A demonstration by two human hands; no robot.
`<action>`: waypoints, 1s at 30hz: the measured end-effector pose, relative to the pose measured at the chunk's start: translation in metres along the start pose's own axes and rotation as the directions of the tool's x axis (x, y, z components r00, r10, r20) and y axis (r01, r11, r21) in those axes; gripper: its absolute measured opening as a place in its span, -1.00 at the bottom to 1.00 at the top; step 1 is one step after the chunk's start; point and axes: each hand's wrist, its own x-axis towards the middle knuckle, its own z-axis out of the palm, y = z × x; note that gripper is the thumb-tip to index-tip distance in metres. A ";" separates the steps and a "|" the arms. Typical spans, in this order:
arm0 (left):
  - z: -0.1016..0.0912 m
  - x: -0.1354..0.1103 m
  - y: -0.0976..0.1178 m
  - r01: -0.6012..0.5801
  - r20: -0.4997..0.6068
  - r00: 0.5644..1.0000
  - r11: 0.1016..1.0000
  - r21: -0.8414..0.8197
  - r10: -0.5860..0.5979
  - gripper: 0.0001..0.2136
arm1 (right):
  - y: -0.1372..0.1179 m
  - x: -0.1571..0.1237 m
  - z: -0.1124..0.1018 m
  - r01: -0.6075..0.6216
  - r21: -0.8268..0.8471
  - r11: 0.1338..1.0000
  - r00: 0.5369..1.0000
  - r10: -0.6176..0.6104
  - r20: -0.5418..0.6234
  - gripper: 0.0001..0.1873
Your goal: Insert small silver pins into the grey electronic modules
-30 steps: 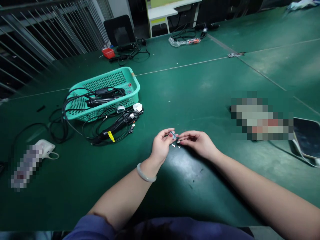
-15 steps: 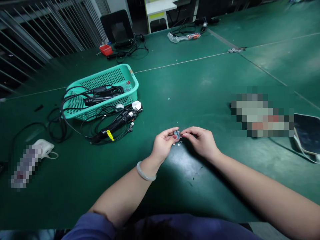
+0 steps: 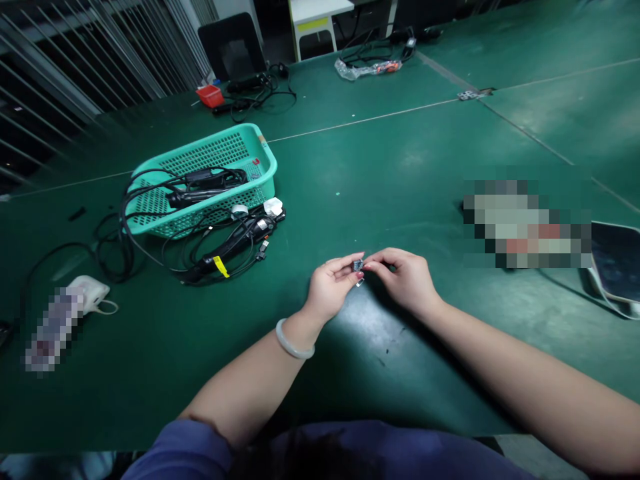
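Observation:
My left hand [image 3: 331, 290] and my right hand [image 3: 406, 278] meet over the green table [image 3: 350, 167], fingertips pinched together on one small blue-grey part [image 3: 357, 265]. Both hands are closed on it, a little above the table top. A tiny pale piece [image 3: 359, 283] lies on the table just under the fingertips. A pale bangle sits on my left wrist.
A teal basket [image 3: 210, 177] with black cables stands at the left, more cables and a black tool [image 3: 235, 243] spilling in front of it. A white object [image 3: 90, 293] lies far left. A dark tablet [image 3: 617, 267] is at the right edge. Cables and a red box [image 3: 210, 95] are at the back.
Both hands have closed in tighter on the small part and lifted slightly. The small loose pieces seen under the fingers earlier are mostly hidden now.

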 end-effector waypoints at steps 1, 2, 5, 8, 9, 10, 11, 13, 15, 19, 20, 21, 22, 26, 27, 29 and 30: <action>0.000 0.000 0.000 -0.017 -0.003 1.000 1.000 0.010 0.017 -0.69 | 0.000 0.000 0.000 0.018 -0.020 1.000 1.000 -0.018 -0.004 -0.80; 0.000 0.000 -0.001 -0.032 -0.006 0.999 0.999 0.020 0.032 -0.69 | 0.000 -0.001 0.000 0.041 -0.044 0.998 0.999 -0.042 -0.009 -0.79; 0.000 -0.001 -0.004 -0.062 -0.010 0.998 0.996 0.056 0.063 -0.69 | 0.000 -0.001 -0.001 0.139 -0.128 0.982 0.990 -0.140 -0.002 -0.79; -0.001 -0.001 -0.007 -0.088 -0.004 0.996 0.992 0.090 0.088 -0.68 | -0.001 -0.001 -0.003 0.235 -0.212 0.949 0.972 -0.235 0.023 -0.78; -0.001 -0.001 -0.007 -0.097 0.000 0.995 0.990 0.101 0.098 -0.68 | -0.001 -0.001 -0.003 0.256 -0.235 0.937 0.966 -0.256 0.033 -0.77; -0.002 -0.001 -0.008 -0.107 0.002 0.994 0.988 0.115 0.108 -0.69 | -0.001 -0.001 -0.004 0.275 -0.256 0.927 0.961 -0.273 0.043 -0.76; -0.003 -0.001 -0.009 -0.118 0.006 0.993 0.985 0.130 0.118 -0.69 | -0.002 -0.001 -0.004 0.290 -0.273 0.917 0.956 -0.287 0.052 -0.75; -0.003 -0.001 -0.009 -0.135 0.013 0.991 0.978 0.156 0.135 -0.69 | -0.002 -0.001 -0.004 0.314 -0.300 0.901 0.949 -0.310 0.063 -0.73; -0.004 -0.001 -0.009 -0.142 0.019 0.990 0.975 0.172 0.140 -0.68 | -0.002 -0.001 -0.003 0.324 -0.319 0.891 0.945 -0.320 0.066 -0.72; -0.002 -0.003 -0.007 -0.143 0.025 0.990 0.971 0.190 0.141 -0.64 | -0.002 0.000 -0.003 0.309 -0.342 0.887 0.951 -0.296 0.090 -0.72; -0.002 -0.004 -0.006 -0.148 0.025 0.989 0.969 0.198 0.146 -0.64 | -0.002 0.000 -0.004 0.308 -0.349 0.885 0.951 -0.293 0.097 -0.72; -0.002 -0.005 -0.006 -0.153 0.026 0.988 0.966 0.208 0.151 -0.64 | -0.002 0.000 -0.004 0.310 -0.355 0.882 0.951 -0.293 0.101 -0.71; -0.001 -0.005 -0.005 -0.159 0.027 0.987 0.963 0.219 0.157 -0.65 | -0.002 0.001 -0.004 0.314 -0.361 0.878 0.949 -0.297 0.103 -0.71; -0.003 -0.005 -0.005 -0.183 0.028 0.983 0.948 0.261 0.182 -0.66 | -0.002 0.001 -0.004 0.316 -0.381 0.869 0.948 -0.300 0.103 -0.70; -0.003 -0.005 -0.005 -0.191 0.029 0.981 0.943 0.271 0.191 -0.67 | -0.002 0.000 -0.003 0.312 -0.385 0.868 0.950 -0.295 0.105 -0.70; -0.004 -0.005 -0.006 -0.207 0.029 0.978 0.932 0.297 0.208 -0.69 | -0.002 -0.001 -0.002 0.303 -0.392 0.869 0.953 -0.284 0.108 -0.70; -0.004 -0.005 -0.006 -0.211 0.025 0.977 0.926 0.312 0.214 -0.70 | -0.002 -0.001 -0.001 0.297 -0.395 0.869 0.955 -0.279 0.104 -0.71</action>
